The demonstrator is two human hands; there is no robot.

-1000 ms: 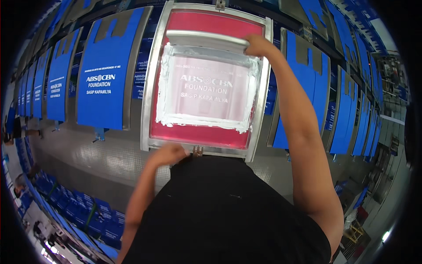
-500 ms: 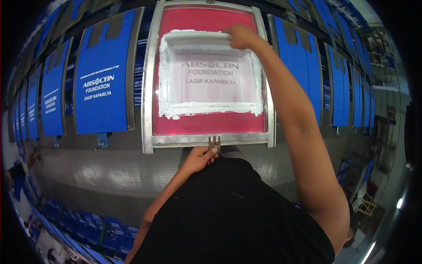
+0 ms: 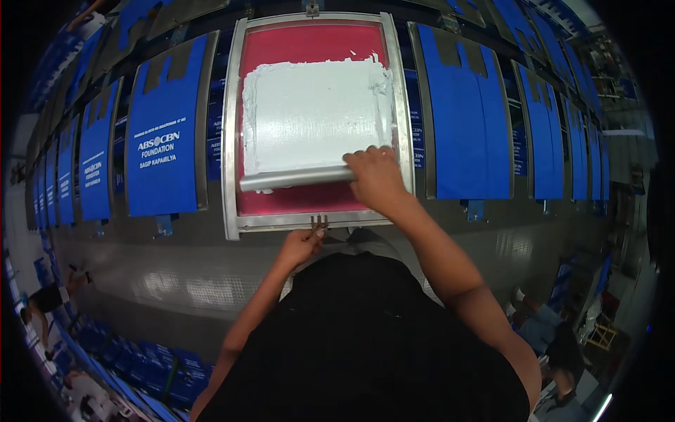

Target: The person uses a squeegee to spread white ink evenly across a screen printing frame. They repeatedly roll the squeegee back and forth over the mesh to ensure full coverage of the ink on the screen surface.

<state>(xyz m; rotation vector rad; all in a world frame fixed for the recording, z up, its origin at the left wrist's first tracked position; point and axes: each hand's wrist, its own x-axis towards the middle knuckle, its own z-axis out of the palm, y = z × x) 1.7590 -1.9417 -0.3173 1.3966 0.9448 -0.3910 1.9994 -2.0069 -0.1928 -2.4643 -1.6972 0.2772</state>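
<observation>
My right hand [image 3: 376, 179] grips the right end of a squeegee [image 3: 299, 177] with a grey metal bar. The squeegee lies crosswise over the near part of a printing screen, which has a metal frame [image 3: 230, 141] and red mesh [image 3: 306, 204]. White ink [image 3: 316, 109] covers most of the mesh beyond the bar, with ragged ridges at its sides. At the near edge of the frame, my left hand [image 3: 301, 246] closes its fingers on a small pronged metal bracket [image 3: 320, 223]. Whatever lies beneath the mesh is hidden by ink.
Blue fabric panels on boards [image 3: 163, 133] stand in rows to the left, and more blue panels [image 3: 467, 119] to the right. Grey floor [image 3: 190, 274] runs behind the screen. One person [image 3: 53, 299] is at the far left, another [image 3: 562, 352] at the lower right.
My right hand has drawn the squeegee from the far side of the mesh toward me. White ink now covers the middle, where printed lettering showed through. My left hand stays at the bracket.
</observation>
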